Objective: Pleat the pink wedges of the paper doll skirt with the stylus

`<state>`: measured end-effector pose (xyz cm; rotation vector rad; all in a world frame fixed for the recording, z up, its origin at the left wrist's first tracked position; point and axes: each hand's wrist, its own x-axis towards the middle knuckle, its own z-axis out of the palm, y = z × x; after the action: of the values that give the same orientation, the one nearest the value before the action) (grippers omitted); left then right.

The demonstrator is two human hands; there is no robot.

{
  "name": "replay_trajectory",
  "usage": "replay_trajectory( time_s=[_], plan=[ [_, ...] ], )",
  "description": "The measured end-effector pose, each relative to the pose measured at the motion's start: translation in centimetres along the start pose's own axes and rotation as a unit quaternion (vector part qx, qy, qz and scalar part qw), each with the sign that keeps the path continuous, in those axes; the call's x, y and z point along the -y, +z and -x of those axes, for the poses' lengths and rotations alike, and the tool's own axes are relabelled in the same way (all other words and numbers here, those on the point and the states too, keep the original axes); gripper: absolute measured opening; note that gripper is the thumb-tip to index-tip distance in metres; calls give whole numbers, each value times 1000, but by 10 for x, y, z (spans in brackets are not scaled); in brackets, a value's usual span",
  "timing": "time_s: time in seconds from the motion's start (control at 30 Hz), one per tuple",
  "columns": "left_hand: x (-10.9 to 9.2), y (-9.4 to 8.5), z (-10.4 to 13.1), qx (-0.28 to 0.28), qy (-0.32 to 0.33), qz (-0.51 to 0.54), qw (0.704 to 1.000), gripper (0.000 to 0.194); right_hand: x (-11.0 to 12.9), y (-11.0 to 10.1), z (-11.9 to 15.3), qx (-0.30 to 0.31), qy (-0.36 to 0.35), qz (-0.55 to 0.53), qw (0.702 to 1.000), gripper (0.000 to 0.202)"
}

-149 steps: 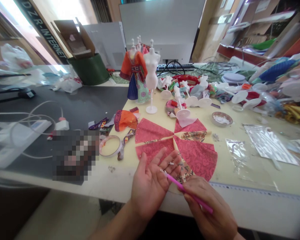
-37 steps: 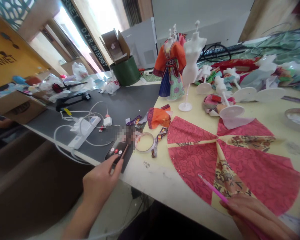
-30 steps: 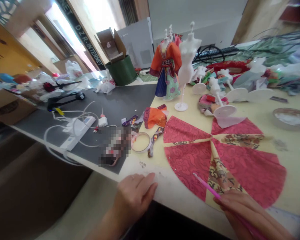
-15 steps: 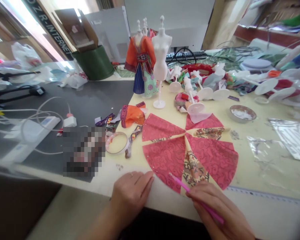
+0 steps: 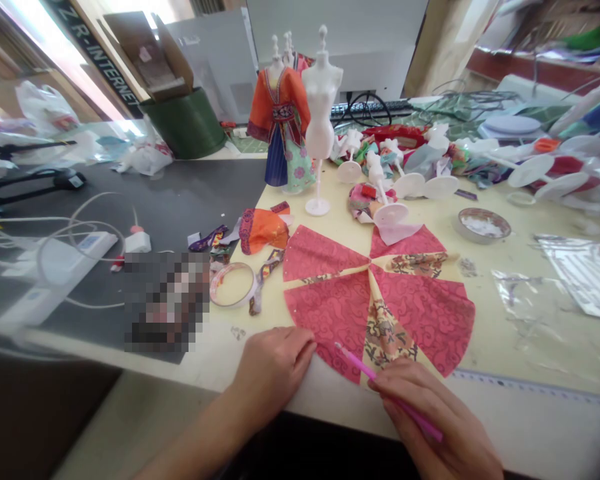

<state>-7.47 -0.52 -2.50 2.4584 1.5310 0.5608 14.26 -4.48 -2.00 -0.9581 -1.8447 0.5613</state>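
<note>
A round skirt piece of red patterned cloth (image 5: pixel 425 320) with cream floral panels (image 5: pixel 387 330) lies spread on the table in front of me. Tiny white beads dot its left edge. My left hand (image 5: pixel 275 363) rests at the skirt's lower-left edge, fingers pressed together with the tips on the cloth; whatever they pinch is hidden. In my right hand (image 5: pixel 425 400) is a slim pink pen-like stick (image 5: pixel 357 363), gripped like a pencil. Its pale tip points left over the red cloth, a short way from my left fingertips.
Behind the skirt stand a white mannequin (image 5: pixel 323 113) and a dressed one in an orange robe (image 5: pixel 280 100). A tape roll (image 5: pixel 233 285) lies left, near orange cloth (image 5: pixel 264 230). At right are a small bowl (image 5: pixel 481 227), plastic bags (image 5: pixel 535 300) and a ruler (image 5: pixel 535 388).
My left hand has slid slightly right and up along the skirt edge, its fingertips now nearer the pink stick's tip. The right hand keeps its grip, almost still.
</note>
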Motion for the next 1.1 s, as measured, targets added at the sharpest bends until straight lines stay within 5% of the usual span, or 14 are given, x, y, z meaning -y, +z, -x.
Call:
replay_trajectory(
  time_s=[0.33,0.43,0.57,0.87,1.1],
  plan=[
    [-2,-12,2,-45,-38,56,997,14,0,-1,0,3,5,-4,1000,29],
    [-4,-17,16,-8,-36,104,994,12,1,-1,1,7,8,-4,1000,29],
    [-14,-14,37,51,52,147,986,14,-1,-3,2,19,1,-14,1000,29],
    [-14,-2,32,-87,108,41,990,11,-1,1,-2,46,-27,-7,999,30],
    [-11,8,25,-100,115,7,988,13,-3,5,-1,46,-70,1,997,26]
  ],
)
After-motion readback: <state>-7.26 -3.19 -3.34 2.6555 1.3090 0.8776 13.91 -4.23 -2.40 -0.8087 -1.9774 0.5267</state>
